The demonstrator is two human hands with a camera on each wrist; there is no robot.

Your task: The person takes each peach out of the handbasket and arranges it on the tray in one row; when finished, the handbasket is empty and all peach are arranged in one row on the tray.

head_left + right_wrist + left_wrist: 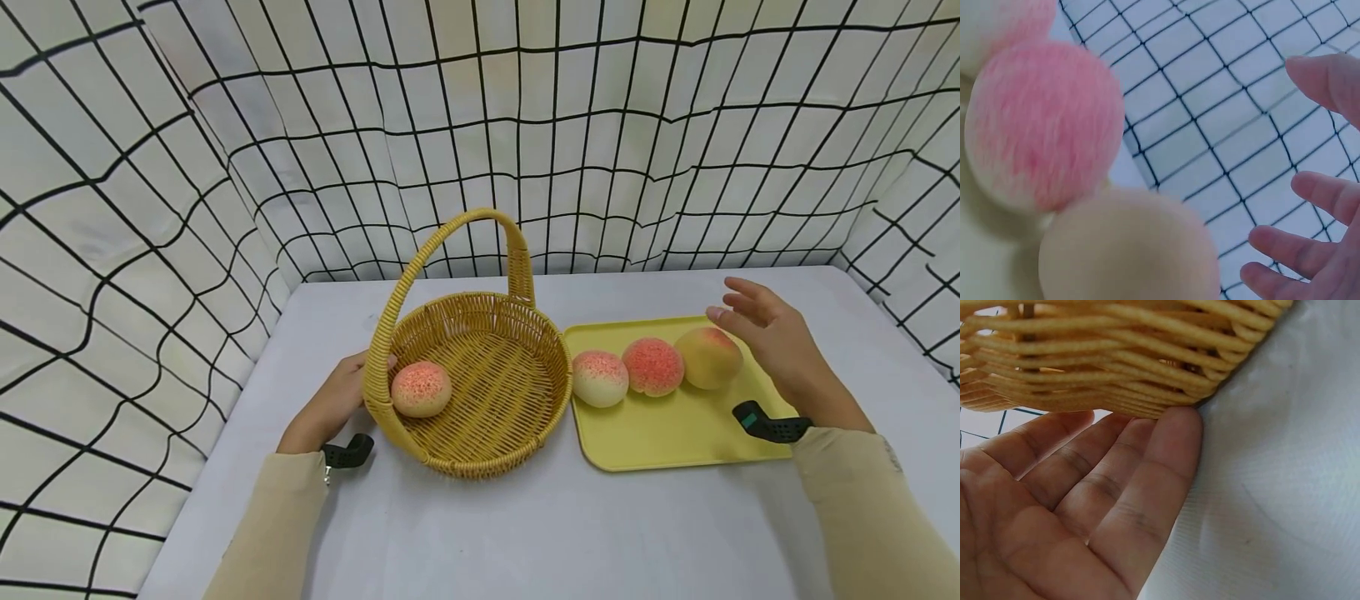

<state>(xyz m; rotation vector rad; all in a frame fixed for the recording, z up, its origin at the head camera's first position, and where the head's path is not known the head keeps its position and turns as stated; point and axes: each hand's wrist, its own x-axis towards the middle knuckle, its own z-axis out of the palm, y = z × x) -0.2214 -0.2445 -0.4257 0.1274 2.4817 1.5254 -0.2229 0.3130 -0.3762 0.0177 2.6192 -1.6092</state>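
Note:
A yellow wicker basket (480, 467) with a tall handle stands on the table, one pink-speckled peach (422, 389) inside by its left wall. At that left side my left hand (347, 392) holds the basket, a digit showing at the rim beside the handle. In the left wrist view its fingers (1172, 444) touch the lower wicker wall from outside. My right hand (780, 342) is raised over the tray's right end, fingers spread and holding nothing. Nearest to it is a yellow peach (708, 358); left of that lie a pink peach (653, 367) and a pale pink-topped peach (600, 379).
The yellow tray (652, 442) lies right of the basket, close against it. A white cloth covers the table (480, 542). White walls with black netting (480, 142) rise behind and at both sides.

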